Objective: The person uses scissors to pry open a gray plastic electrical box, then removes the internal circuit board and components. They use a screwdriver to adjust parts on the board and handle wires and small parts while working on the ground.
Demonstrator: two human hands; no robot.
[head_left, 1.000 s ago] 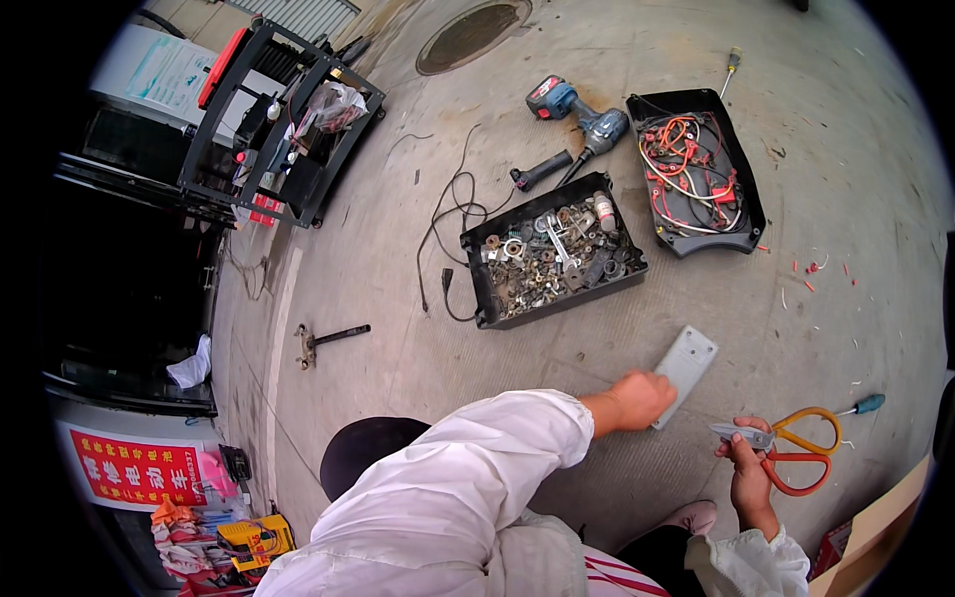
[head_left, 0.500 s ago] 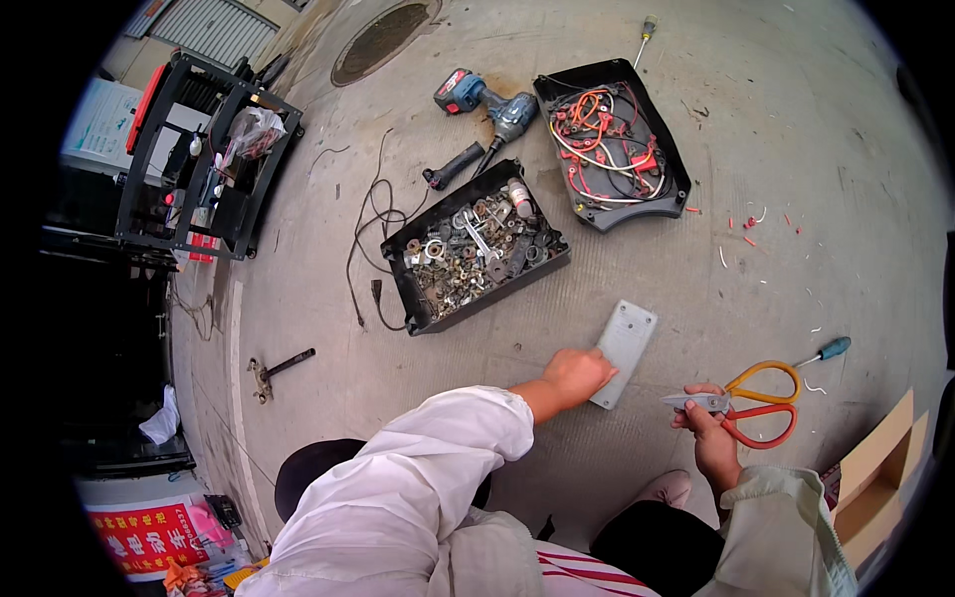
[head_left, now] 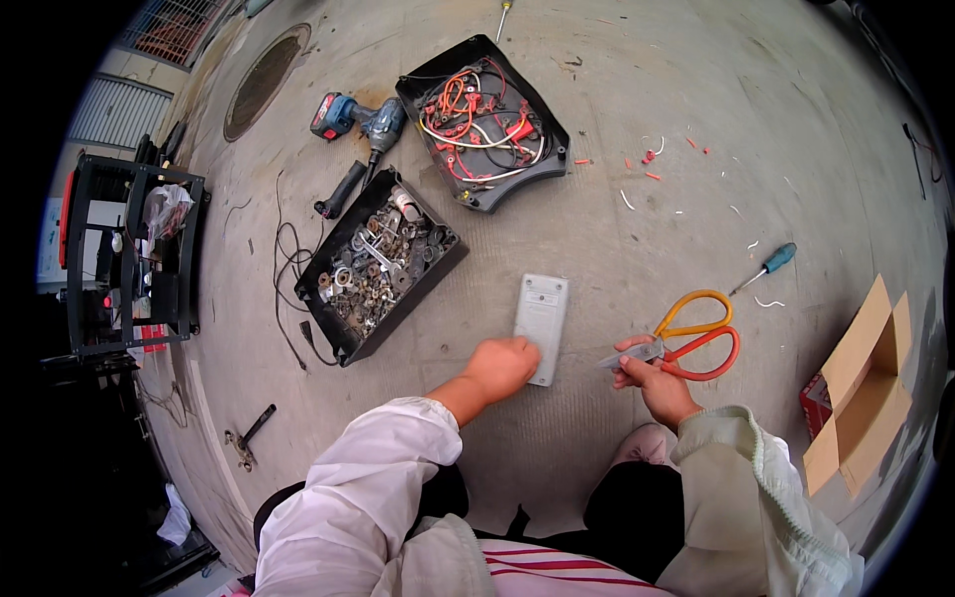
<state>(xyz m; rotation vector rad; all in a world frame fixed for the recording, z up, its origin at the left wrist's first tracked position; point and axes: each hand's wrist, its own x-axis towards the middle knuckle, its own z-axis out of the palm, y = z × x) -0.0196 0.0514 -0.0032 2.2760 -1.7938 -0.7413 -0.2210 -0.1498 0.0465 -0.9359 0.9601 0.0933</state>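
A flat, light grey case with screws near its corners lies on the concrete ground in front of me. Closed fingers of my left hand rest at its lower left edge and seem to grip it; the fingertips are partly hidden. To the right of the case, my right hand is wrapped round a pair of scissors near the blades. One handle loop is yellow-orange, the other red-orange. The blades point left toward the case, apart from it.
A black bin holds nuts, bolts and a wrench. Behind it lie a cordless impact wrench and a black tray of cables. A teal screwdriver lies among wire scraps. An open cardboard box stands right, a black cart left.
The whole view has turned and shifted, so the ground items appear further left and the cardboard box shows more fully. Left hand stays at the case; right hand still holds the scissors.
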